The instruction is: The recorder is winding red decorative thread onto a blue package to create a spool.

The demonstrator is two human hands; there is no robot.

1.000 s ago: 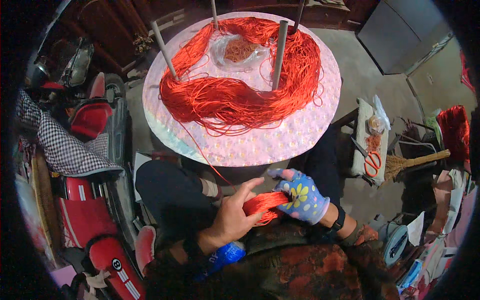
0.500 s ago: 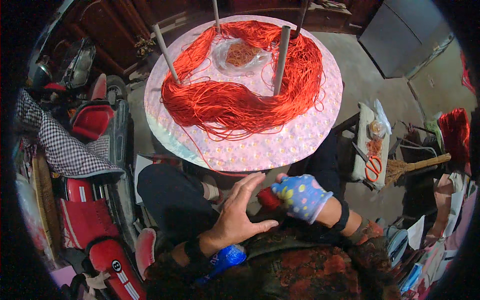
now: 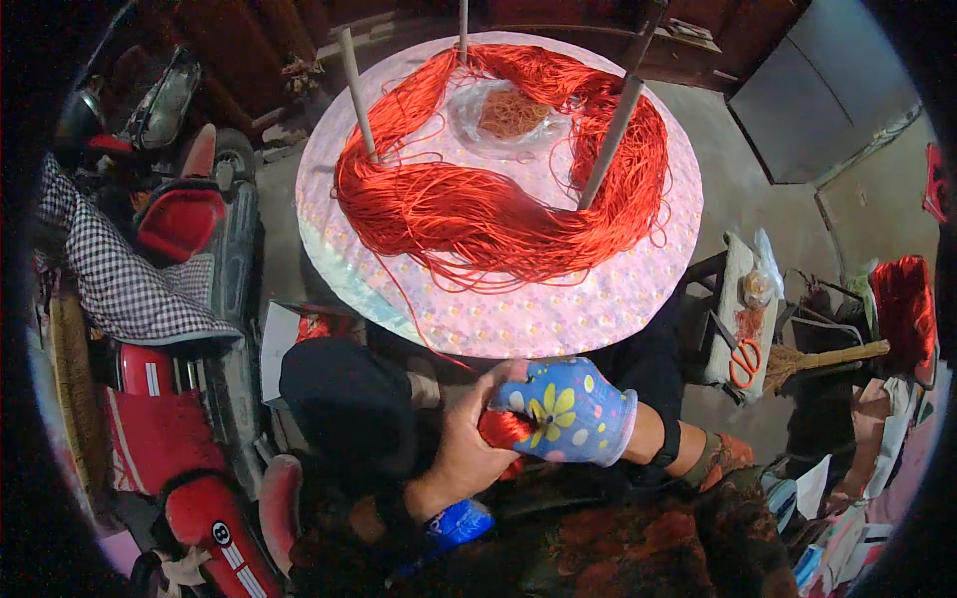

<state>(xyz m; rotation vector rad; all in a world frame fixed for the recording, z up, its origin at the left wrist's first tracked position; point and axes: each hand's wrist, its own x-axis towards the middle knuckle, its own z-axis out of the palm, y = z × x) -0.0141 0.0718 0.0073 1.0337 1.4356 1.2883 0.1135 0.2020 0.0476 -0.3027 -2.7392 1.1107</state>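
In front of my lap, my right hand (image 3: pixel 578 411), in a blue glove with flowers and dots, grips a small wound bundle of red cord (image 3: pixel 503 430). My bare left hand (image 3: pixel 464 450) closes on the bundle's left side, its fingertips partly hidden behind the glove. A single strand runs from near my hands up to a large hank of red cord (image 3: pixel 478 224). That hank loops around upright poles (image 3: pixel 611 145) on a round table with a pink patterned cover (image 3: pixel 518 329). Inside the loop lies a clear plastic bag of orange-brown rubber bands (image 3: pixel 513 112).
On the right, a narrow padded bench (image 3: pixel 740 299) bears orange-handled scissors (image 3: pixel 744 361) and a small bag; a straw broom (image 3: pixel 827 361) lies beside it. To the left stand a red-and-black vehicle (image 3: pixel 214 528) and a checked cloth (image 3: pixel 130 279). A grey cabinet (image 3: pixel 817 90) stands far right.
My left hand, which was open and apart, has come right and closed on the red bundle in my gloved hand. The whole view has shifted slightly.
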